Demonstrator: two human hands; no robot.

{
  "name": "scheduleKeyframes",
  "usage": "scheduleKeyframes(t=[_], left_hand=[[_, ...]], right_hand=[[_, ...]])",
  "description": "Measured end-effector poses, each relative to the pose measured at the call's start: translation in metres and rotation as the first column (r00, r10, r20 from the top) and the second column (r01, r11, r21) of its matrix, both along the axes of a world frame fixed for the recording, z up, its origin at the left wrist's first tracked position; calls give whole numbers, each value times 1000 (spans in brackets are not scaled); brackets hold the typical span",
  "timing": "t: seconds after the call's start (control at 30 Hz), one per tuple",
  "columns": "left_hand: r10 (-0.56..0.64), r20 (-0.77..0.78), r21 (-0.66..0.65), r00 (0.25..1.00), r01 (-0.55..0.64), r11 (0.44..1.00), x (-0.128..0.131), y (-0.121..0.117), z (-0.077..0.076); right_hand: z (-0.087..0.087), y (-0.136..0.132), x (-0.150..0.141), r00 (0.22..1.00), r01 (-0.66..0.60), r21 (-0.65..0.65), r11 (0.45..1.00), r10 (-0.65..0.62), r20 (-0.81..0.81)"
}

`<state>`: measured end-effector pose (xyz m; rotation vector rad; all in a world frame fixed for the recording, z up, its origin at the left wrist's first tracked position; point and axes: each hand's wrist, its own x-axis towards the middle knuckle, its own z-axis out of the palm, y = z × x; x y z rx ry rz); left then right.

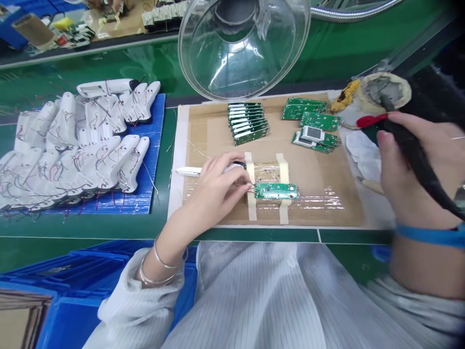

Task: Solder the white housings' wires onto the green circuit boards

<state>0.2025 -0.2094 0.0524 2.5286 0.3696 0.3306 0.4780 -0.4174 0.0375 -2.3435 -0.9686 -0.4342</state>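
Note:
Beside the left end of a green circuit board (276,191), my left hand (221,186) is closed, its thumb and fingertips pinching thin wires (250,188). Under that hand lies a white plastic housing (189,171), mostly covered by my fingers. The board rests on a small block held down with two strips of masking tape (284,169). On the right, my right hand (417,165) is wrapped round a soldering iron (407,140) with a dark handle and a black cord. Its front end is near a round pot (403,92) with grey contents.
A row of stacked boards (249,123) and several loose boards (305,107), some with displays (313,133), lie on the cardboard. A yellow sponge (345,96) sits near the pot. White housings with wires (72,160) fill a blue sheet (154,160). A magnifier lens (243,63) hangs above.

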Motion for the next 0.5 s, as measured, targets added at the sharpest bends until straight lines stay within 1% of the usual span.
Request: scheduleKeyframes(t=[0.03, 0.1, 0.13, 0.2, 0.23, 0.27, 0.33, 0.37, 0.43, 0.5], left_hand=[[5, 11, 4, 1000, -5, 1000, -7, 1, 0], [5, -41, 65, 999, -2, 998, -23, 4, 0], [6, -83, 117, 997, 4, 993, -30, 4, 1], [6, -140, 209, 990, 24, 978, -42, 3, 1], [5, -147, 232, 989, 30, 972, -46, 2, 1], [0, -141, 235, 990, 34, 971, -48, 2, 3], [-7, -93, 214, 996, 27, 976, -51, 3, 9], [2, -59, 212, 998, 11, 977, -52, 7, 14], [48, -15, 256, 999, -42, 966, -53, 23, 29], [111, -38, 340, 993, -91, 936, -57, 51, 47]], right_hand=[[2, -1, 0, 1000, -18, 34, 999, 18, -9], [4, 1, -11, 990, -56, 193, 980, 79, -116], [4, 2, -23, 979, -69, 286, 956, 121, -166], [1, 5, -51, 952, -112, 342, 933, 200, -234], [-2, 5, -65, 899, -221, 354, 909, 331, -288], [-6, 6, -77, 842, -312, 355, 881, 429, -326], [-14, 7, -94, 784, -419, 300, 857, 508, -356], [-16, 8, -97, 779, -441, 276, 854, 517, -354], [-16, 11, -98, 800, -444, 251, 860, 507, -322], [-11, 15, -92, 835, -415, 250, 875, 476, -276]])
